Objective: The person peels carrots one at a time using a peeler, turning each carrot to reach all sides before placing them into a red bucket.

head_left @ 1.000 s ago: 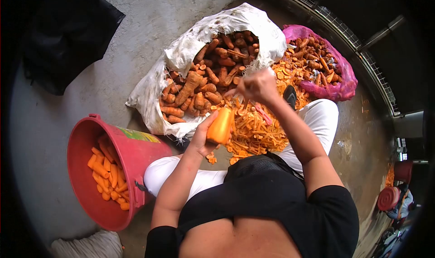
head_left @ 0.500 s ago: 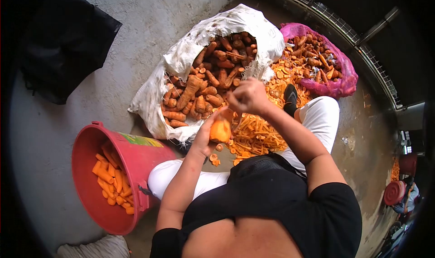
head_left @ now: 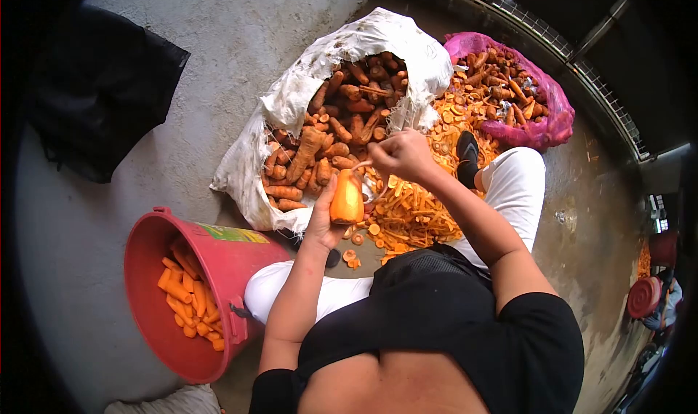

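Note:
My left hand [head_left: 325, 214] is closed around a thick, peeled carrot [head_left: 347, 198], held upright with its cut end toward me. Just right of the carrot's top, my right hand [head_left: 398, 156] is closed on a peeler [head_left: 361, 165], only partly visible and blurred. Beyond both hands, a white sack [head_left: 291, 97] lies open with unpeeled carrots [head_left: 309, 148] inside. Under my right forearm spreads a heap of orange peelings [head_left: 418, 214] and cut carrot ends.
To my left a red bucket [head_left: 236, 250] lies tilted, holding peeled carrots [head_left: 190, 301]. A pink sack [head_left: 556, 116] of carrot pieces stands at the far right. Black cloth [head_left: 109, 86] lies at upper left. A person [head_left: 667, 305] is at the right edge, near a red round lid [head_left: 645, 297].
The carrot has turned more upright in my left hand. My right hand has shifted slightly, and the peeler now sits by the carrot's top. The whole view has moved a little.

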### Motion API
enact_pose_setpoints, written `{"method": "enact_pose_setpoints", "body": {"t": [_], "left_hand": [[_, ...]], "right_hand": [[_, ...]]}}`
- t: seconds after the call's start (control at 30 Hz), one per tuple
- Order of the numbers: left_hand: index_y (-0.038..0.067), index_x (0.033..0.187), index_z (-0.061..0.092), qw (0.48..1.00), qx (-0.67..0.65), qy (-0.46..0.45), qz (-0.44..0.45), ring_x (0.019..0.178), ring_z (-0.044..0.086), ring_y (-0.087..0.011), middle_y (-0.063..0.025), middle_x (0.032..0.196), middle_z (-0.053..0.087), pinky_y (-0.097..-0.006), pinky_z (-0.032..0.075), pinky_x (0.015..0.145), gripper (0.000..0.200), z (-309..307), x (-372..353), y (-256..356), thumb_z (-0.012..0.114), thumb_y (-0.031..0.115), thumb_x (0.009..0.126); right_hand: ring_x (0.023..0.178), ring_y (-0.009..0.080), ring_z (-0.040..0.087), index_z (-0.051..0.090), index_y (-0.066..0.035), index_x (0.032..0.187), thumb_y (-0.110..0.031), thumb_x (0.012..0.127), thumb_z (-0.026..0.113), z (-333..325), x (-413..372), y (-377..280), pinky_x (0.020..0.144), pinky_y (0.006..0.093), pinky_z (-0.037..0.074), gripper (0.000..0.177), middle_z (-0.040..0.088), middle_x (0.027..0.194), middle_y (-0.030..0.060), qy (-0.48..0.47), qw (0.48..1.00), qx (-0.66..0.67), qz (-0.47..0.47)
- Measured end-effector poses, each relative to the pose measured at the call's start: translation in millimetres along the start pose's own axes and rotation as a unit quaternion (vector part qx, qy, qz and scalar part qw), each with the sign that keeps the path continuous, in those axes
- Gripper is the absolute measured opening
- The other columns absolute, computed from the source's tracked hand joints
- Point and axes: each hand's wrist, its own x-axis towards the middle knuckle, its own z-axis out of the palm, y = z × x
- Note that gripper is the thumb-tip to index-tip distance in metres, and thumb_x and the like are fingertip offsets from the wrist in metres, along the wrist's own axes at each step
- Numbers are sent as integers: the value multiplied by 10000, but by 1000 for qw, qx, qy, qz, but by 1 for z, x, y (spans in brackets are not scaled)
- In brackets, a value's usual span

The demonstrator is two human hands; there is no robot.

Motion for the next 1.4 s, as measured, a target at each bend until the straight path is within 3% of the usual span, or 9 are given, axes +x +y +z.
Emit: {"method": "enact_pose_setpoints", "body": {"t": [0.13,0.37,0.5,0.57,0.87,1.0,1.17,1.27,1.4], "left_hand": [[63,1302,480,998,21,-50,24,713,661,-204,-91,917,622,-339,575,625,550,2,-4,-1,454,488,953],[51,1181,531,995,37,-94,-11,736,658,-206,-98,868,616,-326,561,627,497,2,-15,3,481,484,940],[32,1184,524,997,-37,-70,11,841,657,-242,-124,905,619,-376,563,733,555,-3,-3,-2,482,523,927],[21,1187,518,998,-40,-52,23,887,653,-272,-137,924,618,-407,564,793,598,-8,2,0,473,553,920],[137,1104,587,998,-41,22,-28,868,625,-121,-2,979,636,-322,533,748,396,-8,8,-4,490,482,936],[127,1138,568,998,-64,23,-16,876,640,-201,-58,988,643,-352,547,753,402,-7,11,-8,513,463,924],[86,1151,548,999,21,-33,-20,753,651,-200,-99,909,638,-320,542,618,434,-1,-7,-3,498,459,934],[55,1186,523,997,9,-71,-22,716,654,-233,-130,882,635,-321,540,578,493,8,-11,-4,470,478,938],[34,1173,536,996,-52,-60,-43,796,629,-262,-161,971,613,-355,548,691,506,5,-3,-6,430,476,952]], "right_hand": [[355,154,439,569,-137,448,-219,812,592,2,15,-17,448,338,394,374,492,411,-34,73,965,-60,-246],[436,188,532,560,-176,453,-283,777,575,-23,34,93,572,361,425,342,526,443,15,50,910,-412,1],[440,226,560,689,-135,566,-356,836,549,-31,21,66,489,345,438,376,583,483,70,26,941,-230,247],[409,171,550,729,-101,640,-437,850,560,-13,7,75,446,314,448,431,598,490,72,14,959,70,274],[468,172,485,552,-142,449,-197,747,639,1,-2,-35,522,328,348,316,520,466,8,14,984,5,-177],[485,202,509,579,-153,475,-234,706,644,7,1,-35,534,337,369,253,517,462,9,5,981,-3,-191],[387,82,373,494,-200,419,-204,801,609,13,23,25,512,295,414,398,420,389,-33,62,987,-110,-99],[460,155,540,549,-177,451,-426,880,488,8,26,108,684,333,458,500,523,446,-1,-47,944,-321,67],[337,106,475,703,-195,578,-432,870,518,8,6,109,399,264,394,419,552,424,-35,-41,949,-230,212]]}}
